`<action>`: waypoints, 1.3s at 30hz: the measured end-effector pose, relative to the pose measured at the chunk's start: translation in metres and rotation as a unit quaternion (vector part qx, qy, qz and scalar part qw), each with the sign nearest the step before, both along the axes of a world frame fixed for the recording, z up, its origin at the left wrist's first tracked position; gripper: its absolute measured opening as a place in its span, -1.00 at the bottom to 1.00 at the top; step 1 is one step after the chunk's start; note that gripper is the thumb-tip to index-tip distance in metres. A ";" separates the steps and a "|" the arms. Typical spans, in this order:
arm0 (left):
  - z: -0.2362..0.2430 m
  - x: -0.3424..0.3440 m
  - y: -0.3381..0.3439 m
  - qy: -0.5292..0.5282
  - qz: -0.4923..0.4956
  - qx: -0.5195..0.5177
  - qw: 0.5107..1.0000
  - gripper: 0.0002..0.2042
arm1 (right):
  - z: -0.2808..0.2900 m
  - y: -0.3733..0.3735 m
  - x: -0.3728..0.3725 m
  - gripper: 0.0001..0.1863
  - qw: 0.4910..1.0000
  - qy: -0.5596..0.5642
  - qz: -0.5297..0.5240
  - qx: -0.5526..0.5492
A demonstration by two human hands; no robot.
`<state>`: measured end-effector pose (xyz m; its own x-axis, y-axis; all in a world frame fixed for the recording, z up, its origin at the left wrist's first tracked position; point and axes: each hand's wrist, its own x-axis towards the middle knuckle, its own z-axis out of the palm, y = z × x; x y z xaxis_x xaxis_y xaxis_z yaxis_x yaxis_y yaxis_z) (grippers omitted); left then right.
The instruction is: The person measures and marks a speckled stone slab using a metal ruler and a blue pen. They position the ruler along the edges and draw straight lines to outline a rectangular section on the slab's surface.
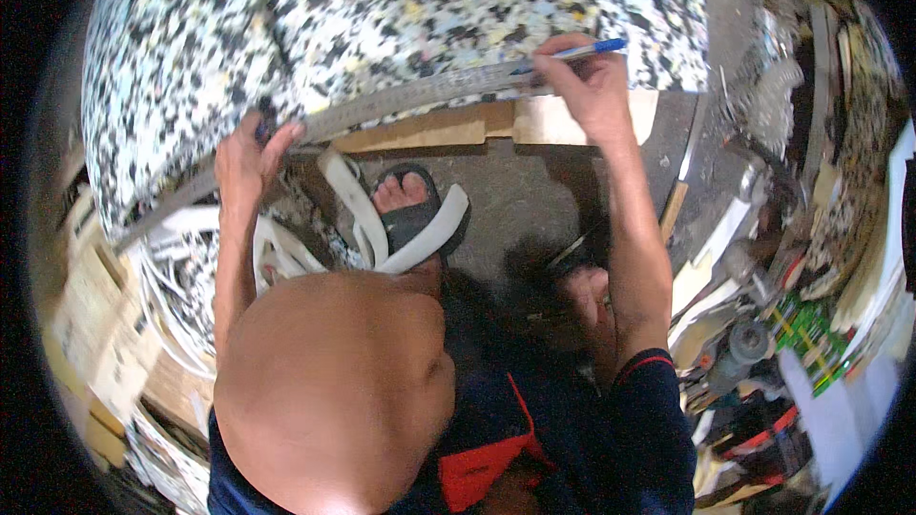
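Observation:
A thick slab of speckled foam (382, 10) lies across a wooden board (448, 129) in front of me. A long metal ruler (401, 100) runs along its near edge. My left hand (250, 157) presses the ruler's left part down onto the foam. My right hand (592, 86) holds a blue pen (582, 51) with its tip at the ruler's right end, on the foam edge. Below, my foot in a dark sandal (412, 205) stands on the concrete floor.
White foam strips (377, 229) lie around my foot and pile up at the left (191, 277). Cardboard pieces (95, 324) are stacked at the far left. Tools, scraps and a green board (806, 324) clutter the right side.

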<state>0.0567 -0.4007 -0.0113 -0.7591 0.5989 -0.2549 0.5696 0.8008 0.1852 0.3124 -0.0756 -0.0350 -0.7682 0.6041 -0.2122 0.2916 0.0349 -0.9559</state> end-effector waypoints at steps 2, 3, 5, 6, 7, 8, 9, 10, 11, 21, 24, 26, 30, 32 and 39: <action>0.002 -0.001 0.000 -0.023 0.020 -0.020 0.999 -0.40 | 0.005 0.006 -0.005 -0.84 0.999 -0.028 0.011 0.038; 0.001 -0.001 -0.005 -0.022 0.020 -0.012 0.999 -0.40 | 0.003 0.009 -0.009 -0.84 0.997 -0.036 0.037 0.050; 0.000 -0.001 -0.006 -0.044 0.035 -0.024 0.998 -0.41 | 0.003 0.012 -0.015 -0.84 0.997 -0.038 0.054 0.050; -0.004 0.000 -0.009 -0.039 0.028 -0.016 0.999 -0.41 | 0.002 0.012 -0.018 -0.84 0.996 -0.041 0.059 0.053; -0.005 0.000 -0.010 -0.034 0.020 -0.007 0.999 -0.41 | 0.002 0.013 -0.021 -0.84 0.995 -0.044 0.063 0.057; -0.003 0.001 -0.009 -0.040 0.022 -0.013 0.999 -0.42 | 0.001 0.014 -0.023 -0.84 0.995 -0.047 0.066 0.060; -0.003 0.001 -0.008 -0.043 0.023 -0.012 0.999 -0.41 | 0.000 0.015 -0.023 -0.84 0.996 -0.044 0.066 0.049; -0.002 0.001 -0.007 -0.046 0.024 -0.011 0.999 -0.41 | -0.002 0.018 -0.022 -0.84 0.996 -0.042 0.065 0.039; -0.003 0.001 -0.006 -0.049 0.025 -0.009 0.998 -0.41 | -0.003 0.019 -0.020 -0.84 0.997 -0.040 0.064 0.029; -0.005 -0.001 -0.007 -0.048 0.020 -0.002 0.999 -0.42 | -0.005 0.018 -0.019 -0.84 0.996 -0.053 0.071 0.027; -0.001 -0.001 -0.007 -0.045 0.021 -0.004 0.999 -0.44 | -0.003 0.016 -0.020 -0.83 0.995 -0.059 0.075 0.022; -0.002 0.000 -0.008 -0.032 0.016 -0.009 0.999 -0.44 | 0.004 0.013 -0.022 -0.83 0.995 -0.065 0.074 0.015; -0.004 -0.001 -0.009 -0.035 0.011 0.017 0.999 -0.44 | 0.004 0.016 -0.022 -0.84 0.992 -0.074 0.089 0.051; -0.004 -0.001 -0.010 -0.040 0.013 0.009 0.999 -0.45 | 0.008 0.014 -0.023 -0.84 0.992 -0.081 0.092 0.040; -0.001 -0.001 -0.009 -0.060 0.032 -0.021 0.997 -0.49 | 0.008 0.014 -0.023 -0.83 0.993 -0.080 0.087 0.003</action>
<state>0.0560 -0.4095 -0.0124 -0.7573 0.5380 -0.3703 0.4934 0.8427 0.2155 0.2892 -0.0616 -0.0266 -0.8178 0.4667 -0.3367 0.4285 0.1034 -0.8976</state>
